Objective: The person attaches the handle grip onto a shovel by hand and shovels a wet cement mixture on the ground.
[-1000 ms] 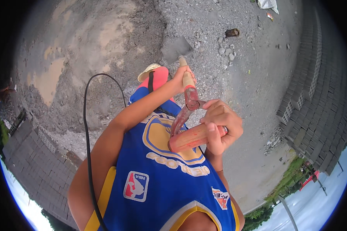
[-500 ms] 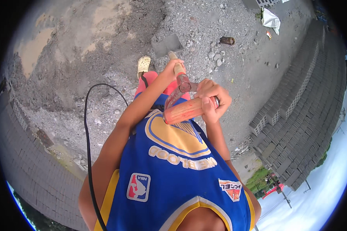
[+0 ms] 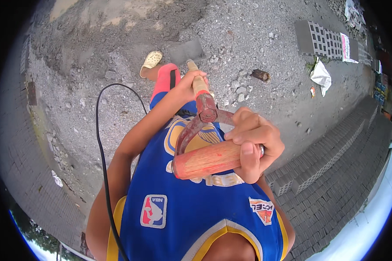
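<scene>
**Two-handed grip on a D-handled shovel over loose gravel: points of possible failure**

View from the head camera, looking down the person's front. The right hand [image 3: 253, 145] is closed around the red wooden crossbar [image 3: 207, 158] of the shovel's D-grip, thumb lying across the front of the bar. The left hand [image 3: 188, 83] is wrapped around the wooden shaft [image 3: 199, 85] just beyond the red metal yoke [image 3: 204, 114] that joins shaft to grip. The shaft runs away from the body toward the ground, and the grey blade [image 3: 186, 51] lies flat on the gravel [image 3: 257, 52], beside the person's foot in a pale sandal [image 3: 151, 59].

Likely hazards, judged from this arrangement:
- The blade edge sits close to the lightly shod foot; a thrust that skids on stones could drive it into the toes
- The gravel is coarse and mixed with larger stones [image 3: 239, 89]; the blade may jam, jolting both wrists or twisting the crossbar out of the right hand
- The left hand grips close to the yoke, so the two hands are near each other; leverage is short, and a loaded blade could tip and spill
- A black cable [image 3: 101, 143] hangs in a loop along the left arm and could catch on the handle during a swing
- Footing on loose material may slide under load
</scene>
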`<state>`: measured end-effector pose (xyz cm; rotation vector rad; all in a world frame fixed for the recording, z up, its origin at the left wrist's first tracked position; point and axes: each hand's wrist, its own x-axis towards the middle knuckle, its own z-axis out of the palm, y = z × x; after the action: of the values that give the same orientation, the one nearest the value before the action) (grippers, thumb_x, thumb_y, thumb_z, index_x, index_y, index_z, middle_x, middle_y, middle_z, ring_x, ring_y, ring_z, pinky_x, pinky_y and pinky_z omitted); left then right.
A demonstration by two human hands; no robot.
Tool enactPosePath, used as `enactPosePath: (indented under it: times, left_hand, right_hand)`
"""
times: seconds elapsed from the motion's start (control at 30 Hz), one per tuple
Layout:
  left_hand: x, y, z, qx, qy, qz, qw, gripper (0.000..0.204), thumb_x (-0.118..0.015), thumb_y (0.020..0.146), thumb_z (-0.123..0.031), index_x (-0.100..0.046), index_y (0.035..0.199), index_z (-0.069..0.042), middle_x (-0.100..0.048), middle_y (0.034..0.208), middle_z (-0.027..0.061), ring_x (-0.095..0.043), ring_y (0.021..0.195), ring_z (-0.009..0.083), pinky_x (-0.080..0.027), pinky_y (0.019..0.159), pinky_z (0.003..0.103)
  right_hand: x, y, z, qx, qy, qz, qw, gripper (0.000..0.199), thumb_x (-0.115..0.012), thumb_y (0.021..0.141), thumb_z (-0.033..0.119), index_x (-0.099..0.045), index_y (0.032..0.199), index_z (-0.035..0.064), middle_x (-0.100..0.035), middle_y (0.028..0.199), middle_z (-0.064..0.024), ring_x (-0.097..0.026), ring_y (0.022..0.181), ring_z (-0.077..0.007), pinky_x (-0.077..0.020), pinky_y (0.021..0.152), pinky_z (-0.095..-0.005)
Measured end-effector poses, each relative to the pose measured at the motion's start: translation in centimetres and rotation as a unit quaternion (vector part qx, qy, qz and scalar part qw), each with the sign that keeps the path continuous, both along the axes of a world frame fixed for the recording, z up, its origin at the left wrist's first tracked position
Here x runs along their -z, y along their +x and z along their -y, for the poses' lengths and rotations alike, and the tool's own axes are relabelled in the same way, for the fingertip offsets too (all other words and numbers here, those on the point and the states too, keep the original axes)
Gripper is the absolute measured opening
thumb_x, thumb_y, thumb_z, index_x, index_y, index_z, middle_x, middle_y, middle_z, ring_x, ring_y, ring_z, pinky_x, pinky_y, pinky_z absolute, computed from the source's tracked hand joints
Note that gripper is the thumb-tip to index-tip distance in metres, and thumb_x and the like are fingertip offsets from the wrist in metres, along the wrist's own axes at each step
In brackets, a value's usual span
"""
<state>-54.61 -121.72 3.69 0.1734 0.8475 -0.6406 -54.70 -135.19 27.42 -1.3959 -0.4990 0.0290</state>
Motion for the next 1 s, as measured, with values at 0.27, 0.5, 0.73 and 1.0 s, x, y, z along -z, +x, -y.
enactPosePath:
  times: [0.27, 0.5, 0.73, 1.0]
  left_hand:
    - [-3.4, -2.9, 8.4, -0.042, 0.063, 0.008, 0.997, 0.017, -0.063, 0.076, -0.015, -0.051, 0.08, -0.004, -0.055, 0.063, 0.0069, -0.055, 0.054, 0.0199, -0.049, 0.053, 0.033]
    - [-11.0, -11.1, 12.9, -0.051, 0.39, 0.153, 0.907, 0.021, -0.06, 0.081, -0.014, -0.051, 0.096, -0.003, -0.056, 0.079, 0.0057, -0.055, 0.067, 0.0147, -0.047, 0.06, 0.027]
    - [-10.6, -13.2, 12.7, -0.058, 0.437, 0.206, 0.874, 0.026, -0.06, 0.081, -0.012, -0.049, 0.103, -0.004, -0.055, 0.086, 0.0054, -0.054, 0.072, 0.0139, -0.046, 0.063, 0.027]
    - [-2.2, -8.5, 9.0, -0.116, 0.285, 0.135, 0.942, 0.024, -0.061, 0.077, -0.01, -0.044, 0.093, -0.005, -0.052, 0.077, 0.0087, -0.055, 0.066, 0.0192, -0.048, 0.058, 0.034]
  right_hand:
    - [0.2, -0.9, 8.8, -0.105, 0.074, 0.042, 0.991, 0.008, -0.056, 0.057, 0.003, -0.057, 0.065, 0.0001, -0.054, 0.056, -0.0079, -0.042, 0.043, -0.0144, -0.0284, 0.041, -0.0268]
    - [5.1, -3.5, 10.2, -0.109, 0.019, 0.063, 0.992, 0.005, -0.052, 0.07, 0.002, -0.054, 0.068, -0.0019, -0.055, 0.062, -0.0103, -0.045, 0.049, -0.0144, -0.0358, 0.046, -0.027]
    - [4.5, -5.1, 10.0, -0.128, -0.041, 0.091, 0.987, 0.007, -0.06, 0.064, 0.003, -0.057, 0.069, -0.0004, -0.057, 0.062, -0.0095, -0.051, 0.051, -0.0173, -0.0402, 0.049, -0.0266]
    - [-2.0, -4.2, 7.5, -0.343, -0.411, 0.25, 0.807, 0.039, -0.074, 0.052, 0.016, -0.063, 0.089, 0.0077, -0.06, 0.072, -0.006, -0.058, 0.06, -0.0236, -0.0498, 0.07, -0.0373]
